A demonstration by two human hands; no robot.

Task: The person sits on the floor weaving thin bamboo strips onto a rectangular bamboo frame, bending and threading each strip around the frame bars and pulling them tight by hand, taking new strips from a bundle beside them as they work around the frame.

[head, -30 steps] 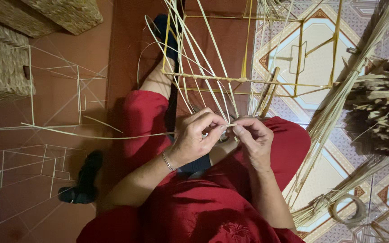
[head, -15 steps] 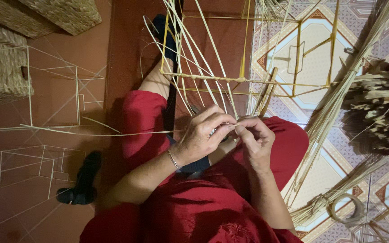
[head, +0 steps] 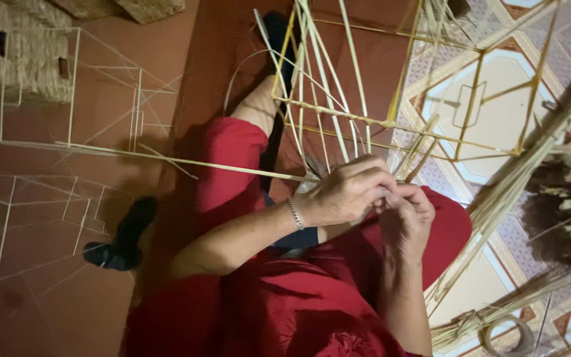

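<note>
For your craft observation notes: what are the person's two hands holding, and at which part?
Both the left hand and right hand pinch pale reed strands at their near ends, where they meet the wire frame over the lap.

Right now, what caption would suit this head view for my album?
Seated in red, left hand and right hand meet over pale straw strands fanning up from a wire frame.

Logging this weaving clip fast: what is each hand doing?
Left hand: closed, pinching thin pale straw strands.
Right hand: closed on the same strands.
</note>
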